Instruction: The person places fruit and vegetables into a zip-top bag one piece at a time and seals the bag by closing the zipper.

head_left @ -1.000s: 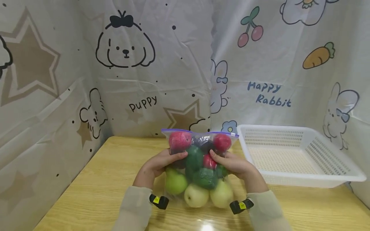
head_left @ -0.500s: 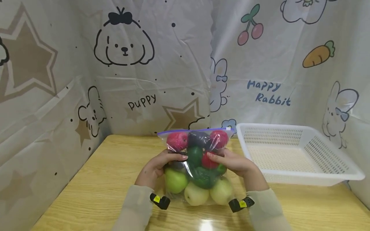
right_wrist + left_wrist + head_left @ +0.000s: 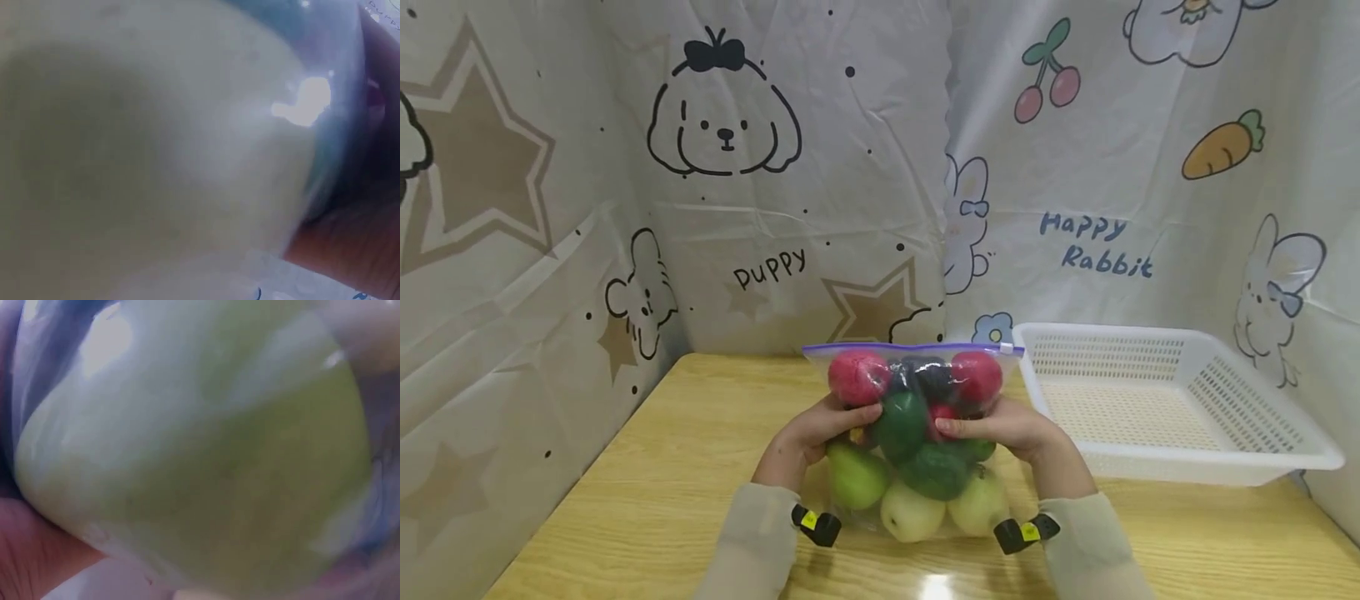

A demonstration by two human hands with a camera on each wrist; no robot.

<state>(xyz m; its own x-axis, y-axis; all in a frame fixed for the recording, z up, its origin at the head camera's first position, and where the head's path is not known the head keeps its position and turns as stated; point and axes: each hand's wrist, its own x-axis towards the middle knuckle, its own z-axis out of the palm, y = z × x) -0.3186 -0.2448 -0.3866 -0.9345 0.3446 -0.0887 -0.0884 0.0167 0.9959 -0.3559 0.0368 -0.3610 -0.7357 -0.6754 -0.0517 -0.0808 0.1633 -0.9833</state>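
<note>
Both hands hold a clear zip bag [image 3: 880, 521] with a purple slider strip along its top. My left hand [image 3: 812, 429] grips its left side, thumb across the front; my right hand [image 3: 1007, 427] grips the right side the same way. Through the plastic show red fruits [image 3: 859, 377] in the upper corners, dark fruits between them, dark green ones [image 3: 904, 427] in the middle, and a green pear [image 3: 856, 477] and pale yellow-green fruits [image 3: 913, 510] at the bottom. The pear [image 3: 206, 462] fills the left wrist view; a pale fruit [image 3: 156, 156] fills the right one.
A white plastic basket [image 3: 1206, 462] with slotted sides stands on the wooden table [image 3: 647, 508], right of the bag. Cloth printed with cartoon animals [image 3: 726, 137] hangs behind the table and along both sides. Small black cameras [image 3: 817, 525] are strapped to both wrists.
The bag has tilted and shifted slightly in the hands; its top edge now sits a little lower and straighter. The fruits inside have shifted a little. Both hands keep their grip.
</note>
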